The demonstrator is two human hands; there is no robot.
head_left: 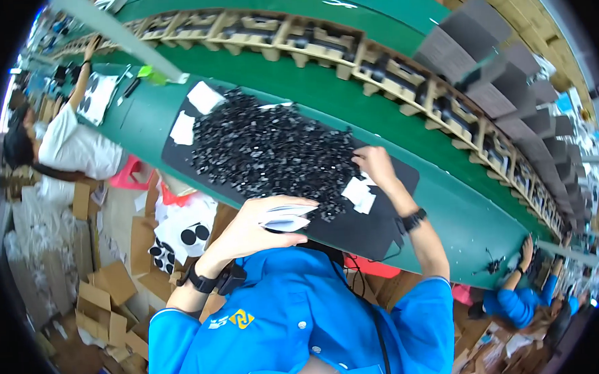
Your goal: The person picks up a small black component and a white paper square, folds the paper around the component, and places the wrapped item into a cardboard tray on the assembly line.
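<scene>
My left hand (251,228) is closed round a white paper envelope (286,218), held near my body with its folds gaping apart. My right hand (377,165) reaches to the right end of a wide heap of small black parts (271,148). Its fingers are pinched together there, and what is between them is too small to make out. The heap lies on a dark grey mat (365,234). Close below my right hand, a few white paper pieces (359,195) rest on the mat beside the heap.
More white sheets (205,97) lie at the mat's far left. Beyond the green work table (457,207) runs a line of cardboard trays (320,42) holding black items. Co-workers sit at left (77,146) and right (515,304). Open cartons (107,299) stand on the floor at left.
</scene>
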